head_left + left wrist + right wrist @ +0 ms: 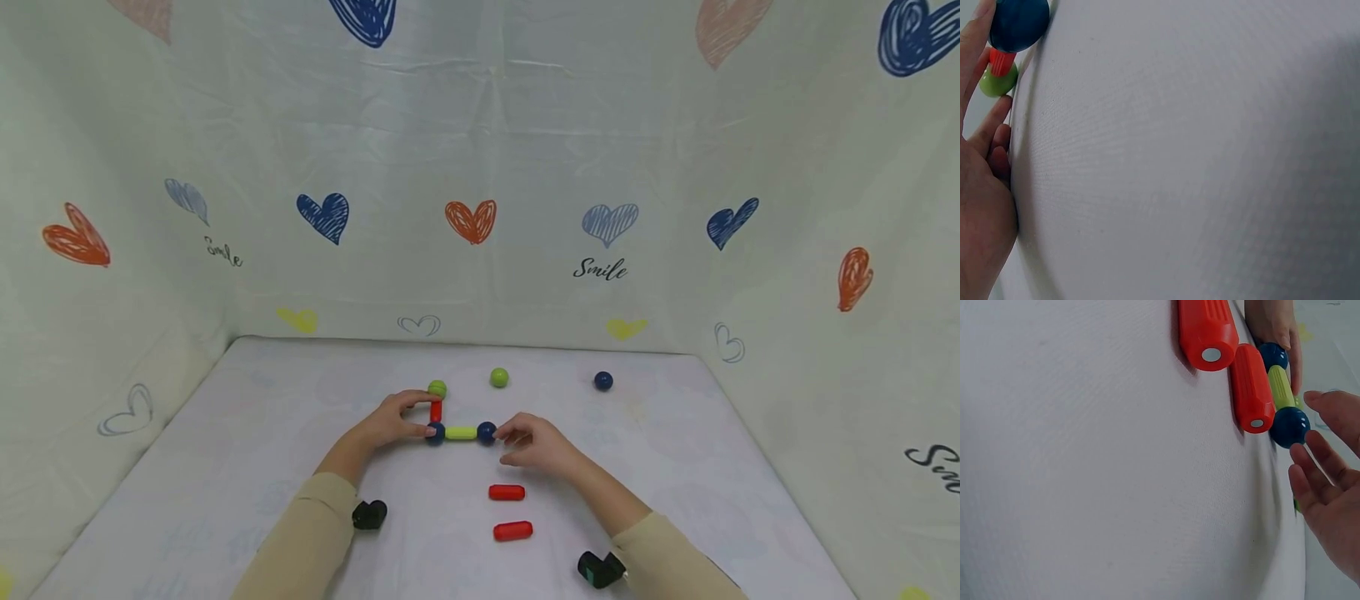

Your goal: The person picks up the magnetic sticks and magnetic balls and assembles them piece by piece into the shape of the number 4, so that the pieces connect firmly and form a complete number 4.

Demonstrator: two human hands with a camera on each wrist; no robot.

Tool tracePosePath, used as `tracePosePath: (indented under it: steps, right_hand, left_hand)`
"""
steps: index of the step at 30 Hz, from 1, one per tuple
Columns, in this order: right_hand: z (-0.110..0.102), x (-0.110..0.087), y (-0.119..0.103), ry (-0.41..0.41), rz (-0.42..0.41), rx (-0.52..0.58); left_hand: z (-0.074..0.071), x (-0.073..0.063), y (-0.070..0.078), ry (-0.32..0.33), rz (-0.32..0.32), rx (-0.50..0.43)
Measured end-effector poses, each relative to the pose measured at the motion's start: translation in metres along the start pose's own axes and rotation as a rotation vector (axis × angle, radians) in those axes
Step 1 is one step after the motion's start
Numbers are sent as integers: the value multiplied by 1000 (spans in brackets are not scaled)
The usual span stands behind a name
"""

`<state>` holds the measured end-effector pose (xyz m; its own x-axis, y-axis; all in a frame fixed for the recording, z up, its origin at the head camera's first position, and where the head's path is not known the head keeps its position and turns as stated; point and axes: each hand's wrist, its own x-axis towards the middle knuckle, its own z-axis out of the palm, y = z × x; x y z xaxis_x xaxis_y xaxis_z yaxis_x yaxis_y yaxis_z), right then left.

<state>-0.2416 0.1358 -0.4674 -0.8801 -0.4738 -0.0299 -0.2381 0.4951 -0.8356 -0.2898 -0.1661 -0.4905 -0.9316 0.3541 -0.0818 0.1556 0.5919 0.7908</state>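
Observation:
An L-shaped build of rods and balls lies on the table. Its red rod (pixel 436 412) joins a green ball (pixel 437 388) to a dark blue ball (pixel 435 432). From that corner a yellow-green rod (pixel 461 433) runs to a second blue ball (pixel 486 432). My left hand (pixel 392 420) holds the red side, thumb at the corner blue ball and a finger at the green ball. My right hand (pixel 542 447) is beside the second blue ball (pixel 1290 427), thumb and fingers spread apart. Whether a fingertip touches that ball I cannot tell.
Two loose red rods (pixel 507 492) (pixel 513 531) lie nearer me, with pale discs in their ends in the right wrist view. Toward the back are a loose green ball (pixel 499 377) and a loose blue ball (pixel 603 381). A heart-printed cloth (pixel 525 300) hangs behind the table.

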Motion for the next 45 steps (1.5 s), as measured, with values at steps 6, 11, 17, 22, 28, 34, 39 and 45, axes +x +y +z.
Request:
tracePosePath:
  steps: [6, 11, 17, 22, 28, 34, 39, 45]
  right_hand:
    - [1, -7, -1, -81, 3, -18]
    - [2, -10, 0, -150, 23, -49]
    - [3, -11, -3, -202, 47, -44]
    - [5, -11, -2, -240, 56, -38]
    - [6, -10, -2, -283, 55, -62]
    - [7, -9, -1, -309, 25, -107]
    - [8, -10, -3, -318, -9, -144]
    - [9, -11, -4, -318, -15, -173]
  left_hand:
    - [-1, 0, 2, -2, -2, -7]
    - [-2, 0, 3, -5, -9, -8]
    - [-3, 0, 2, -5, -6, -9]
    - [-3, 0, 2, -6, -4, -7]
    - [-2, 0, 2, -5, 5, 3]
    - [-1, 0, 2, -8, 7, 5]
    - [-1, -1, 3, -9, -7, -14]
    - [-2, -1, 1, -10, 3, -23]
